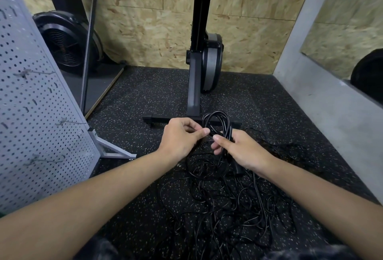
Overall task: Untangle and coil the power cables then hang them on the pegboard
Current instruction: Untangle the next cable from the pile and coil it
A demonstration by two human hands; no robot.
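Two bare forearms reach in from the bottom edge. Right under them the tangle (228,203) of thin black cables sprawls on the speckled floor (134,98), loops crossing every which way. At its far end, both hands meet.

The right hand (246,152) has its grip closed round the coil (217,122). The fingers wrap the gathered strands low down and the forefinger lies out along them. The loops stand up above the fist in a tall, narrow oval. Strands trail from under that hand into the tangle, and a dark block, a plug (238,169) by the look of it, shows just below the palm.

The left hand (182,137) sits just beside it, fingers curled in and thumb stretched across. Its grip is a pinch, thumb tip and bent forefinger on a strand at the coil's left side. What lies deeper in the curled fingers is hidden. The two hands are nearly touching.

The coil is up off the floor, in front of the black foot bar (157,119) of a machine standing by the chipboard wall (145,31).

Off to the left is the grey pegboard (37,114), wire hooks (72,122) jutting out of it, well apart from the coil.
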